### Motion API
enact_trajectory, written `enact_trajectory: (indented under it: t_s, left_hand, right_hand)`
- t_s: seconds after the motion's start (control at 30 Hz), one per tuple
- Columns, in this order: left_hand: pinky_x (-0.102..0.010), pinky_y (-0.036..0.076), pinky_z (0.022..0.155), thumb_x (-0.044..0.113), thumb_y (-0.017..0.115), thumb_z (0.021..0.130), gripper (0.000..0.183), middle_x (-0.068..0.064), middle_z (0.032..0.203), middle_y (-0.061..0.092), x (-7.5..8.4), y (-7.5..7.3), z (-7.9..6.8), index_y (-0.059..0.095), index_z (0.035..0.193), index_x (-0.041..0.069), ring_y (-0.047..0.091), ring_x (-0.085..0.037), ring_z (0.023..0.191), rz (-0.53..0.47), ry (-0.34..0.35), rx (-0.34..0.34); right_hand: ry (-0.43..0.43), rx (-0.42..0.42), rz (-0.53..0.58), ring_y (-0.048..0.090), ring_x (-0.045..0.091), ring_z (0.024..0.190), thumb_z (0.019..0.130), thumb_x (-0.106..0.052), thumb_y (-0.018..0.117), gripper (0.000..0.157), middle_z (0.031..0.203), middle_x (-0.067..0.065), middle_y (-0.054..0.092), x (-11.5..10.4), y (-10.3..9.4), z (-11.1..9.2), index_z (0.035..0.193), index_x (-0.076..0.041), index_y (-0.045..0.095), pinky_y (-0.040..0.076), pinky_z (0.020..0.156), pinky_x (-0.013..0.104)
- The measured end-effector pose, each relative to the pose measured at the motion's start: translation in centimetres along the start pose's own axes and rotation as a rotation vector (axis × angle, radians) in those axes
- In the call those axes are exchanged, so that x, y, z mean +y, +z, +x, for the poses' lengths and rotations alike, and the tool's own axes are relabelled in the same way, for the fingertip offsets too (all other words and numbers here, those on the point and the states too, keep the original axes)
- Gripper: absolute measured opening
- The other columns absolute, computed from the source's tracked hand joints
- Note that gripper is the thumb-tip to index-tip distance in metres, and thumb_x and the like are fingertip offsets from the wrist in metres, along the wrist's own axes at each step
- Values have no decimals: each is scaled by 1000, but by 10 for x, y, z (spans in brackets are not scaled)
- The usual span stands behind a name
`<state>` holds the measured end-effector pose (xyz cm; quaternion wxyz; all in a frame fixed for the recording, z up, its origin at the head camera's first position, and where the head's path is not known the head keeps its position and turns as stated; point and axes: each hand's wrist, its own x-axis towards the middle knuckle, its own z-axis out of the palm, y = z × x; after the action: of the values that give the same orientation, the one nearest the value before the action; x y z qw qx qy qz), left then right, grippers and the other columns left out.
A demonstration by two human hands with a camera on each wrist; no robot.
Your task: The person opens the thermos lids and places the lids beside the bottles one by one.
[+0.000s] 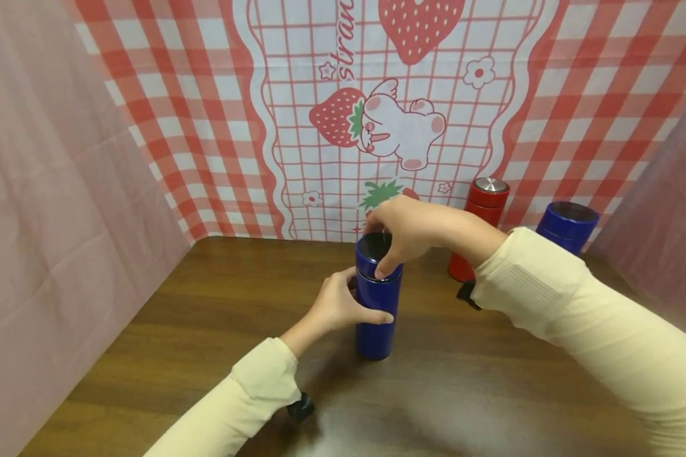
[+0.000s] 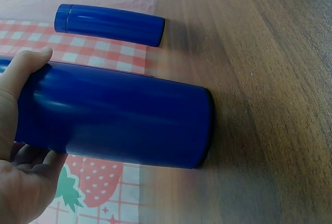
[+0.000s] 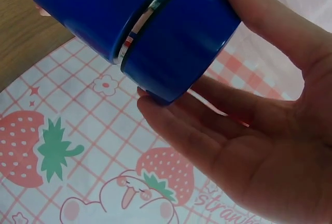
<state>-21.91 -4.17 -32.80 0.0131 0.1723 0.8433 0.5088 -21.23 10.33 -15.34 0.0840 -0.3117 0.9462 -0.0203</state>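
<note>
One blue flask, upright — L hand grips it, R hand above pinches its cap, far-side contact hard to see — best brace w/ L, hold R level.

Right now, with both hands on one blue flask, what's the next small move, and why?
Probably a slight twist of the cap with the right hand: it holds the cap, the left hand grips the body, and a silver band shows between cap and body. I can't tell which way.
</note>
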Motion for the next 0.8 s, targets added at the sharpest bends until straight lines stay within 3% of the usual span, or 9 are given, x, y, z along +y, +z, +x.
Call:
enact_trajectory:
  t_s: [0.37,0.57,0.8]
  left_hand:
    - [-34,58,82,27,90,62,68,-8,110,72,1,1,1,60,120,9,69,-21,99,-15,-8,-14]
    - [-39,56,88,29,90,63,72,-6,116,70,3,2,3,58,124,11,67,-22,105,-5,-45,-26]
    - [-40,56,88,32,90,63,71,-7,115,70,1,1,1,58,122,10,67,-22,104,14,-33,-18]
  right_hand:
    - [-68,-25,16,62,26,113,74,-10,81,60,128,11,63,4,-1,-6,130,-11,58,56,91,41]
    - [-101,-31,30,60,28,114,74,-3,79,60,128,11,62,7,-2,-9,130,-13,58,55,92,45]
    - [-165,-64,94,58,28,117,75,4,76,62,130,9,61,13,-1,-7,130,-16,58,54,94,47]
